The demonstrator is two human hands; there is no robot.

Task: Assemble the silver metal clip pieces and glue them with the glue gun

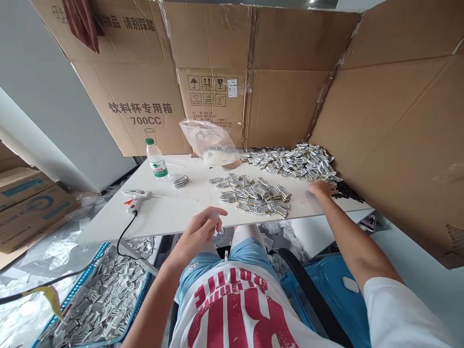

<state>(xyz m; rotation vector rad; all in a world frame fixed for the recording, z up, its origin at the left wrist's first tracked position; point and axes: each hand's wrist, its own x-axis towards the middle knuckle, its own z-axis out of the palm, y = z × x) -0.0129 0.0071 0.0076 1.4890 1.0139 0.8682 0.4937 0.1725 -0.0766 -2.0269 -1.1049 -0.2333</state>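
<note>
My left hand (203, 226) is over the table's front edge, its fingers closed around a small translucent piece (215, 215) that looks like clear plastic. Reaching to the right side of the table, my right hand (321, 188) touches the near edge of a large heap of silver, loop-shaped metal pieces (302, 162). Small black pieces (347, 192) lie right beside its fingers, whose tips are hard to make out. Between both hands, a smaller spread of the same silver loop pieces (255, 193) lies on the white table (174, 212).
On the left stand a green-capped bottle (157, 162), a short row of loop pieces (181, 181) and a corded glue gun (138, 202). A clear plastic bag (210, 140) rests against the cardboard wall (213, 43). Below, a blue basket (139, 302) holds many metal pieces.
</note>
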